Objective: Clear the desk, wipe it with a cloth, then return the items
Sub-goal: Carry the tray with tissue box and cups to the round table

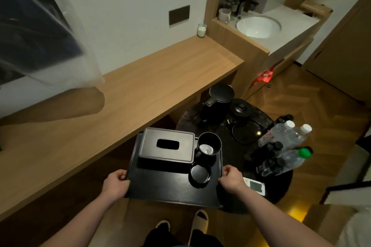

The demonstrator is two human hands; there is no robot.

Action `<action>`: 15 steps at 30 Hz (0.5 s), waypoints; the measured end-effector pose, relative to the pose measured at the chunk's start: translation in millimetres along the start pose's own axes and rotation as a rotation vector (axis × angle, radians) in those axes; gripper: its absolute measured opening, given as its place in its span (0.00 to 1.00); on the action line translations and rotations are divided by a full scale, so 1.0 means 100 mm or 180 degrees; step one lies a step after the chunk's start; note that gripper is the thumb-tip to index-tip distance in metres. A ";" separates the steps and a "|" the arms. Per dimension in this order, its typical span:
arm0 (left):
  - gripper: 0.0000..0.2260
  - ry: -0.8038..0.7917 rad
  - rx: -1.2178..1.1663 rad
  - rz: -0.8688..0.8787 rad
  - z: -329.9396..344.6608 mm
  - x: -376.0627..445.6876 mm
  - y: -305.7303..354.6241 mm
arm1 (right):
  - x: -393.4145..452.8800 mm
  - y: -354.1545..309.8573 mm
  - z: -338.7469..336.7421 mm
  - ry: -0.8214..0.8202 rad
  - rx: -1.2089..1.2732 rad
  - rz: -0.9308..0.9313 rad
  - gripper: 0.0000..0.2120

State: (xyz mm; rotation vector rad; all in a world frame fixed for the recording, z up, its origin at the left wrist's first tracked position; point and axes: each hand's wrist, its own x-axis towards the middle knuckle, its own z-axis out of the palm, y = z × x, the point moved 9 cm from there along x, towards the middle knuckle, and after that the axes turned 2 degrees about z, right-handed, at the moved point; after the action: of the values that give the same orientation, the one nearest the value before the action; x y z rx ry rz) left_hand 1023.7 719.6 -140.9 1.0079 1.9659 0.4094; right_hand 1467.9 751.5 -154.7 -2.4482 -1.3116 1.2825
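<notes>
Hands (116, 183) (232, 179) gripping tray (170, 188), wooden desk (124, 94), sink (259, 26)

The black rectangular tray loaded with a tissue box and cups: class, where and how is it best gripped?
Grip the black rectangular tray by its two short raised edges, one hand from each side, as the left hand and right hand do; its wide, loaded shape needs balanced support.

Above the counter at the far right, a white sink (258, 26), with a white mug (224, 15) just beside its left edge. On the wall, a dark plate (179, 14); at upper left, a blurred dark screen (30, 32). Below, herringbone wood floor (313, 106), a red packet (264, 76) by the cabinet, and two light slippers (181, 224).
</notes>
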 end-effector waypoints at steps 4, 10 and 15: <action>0.13 0.0339 0.0058 -0.0184 0.04 0.02 0.05 | 0.28 -0.14 -0.04 -0.0163 -0.0225 -0.0188 0.06; 0.11 0.0492 0.0036 -0.0378 0.11 0.12 0.06 | 0.61 -0.27 -0.01 -0.0316 -0.0337 -0.0260 0.05; 0.10 0.0506 0.0011 -0.0488 0.20 0.32 0.07 | 0.89 -0.35 -0.01 -0.0323 -0.0374 -0.0225 0.03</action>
State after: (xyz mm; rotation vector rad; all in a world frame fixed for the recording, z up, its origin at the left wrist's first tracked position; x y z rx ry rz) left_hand 1034.0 747.5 -165.8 0.8413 2.1702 0.4111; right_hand 1471.2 837.6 -195.9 -2.4158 -1.5260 1.3663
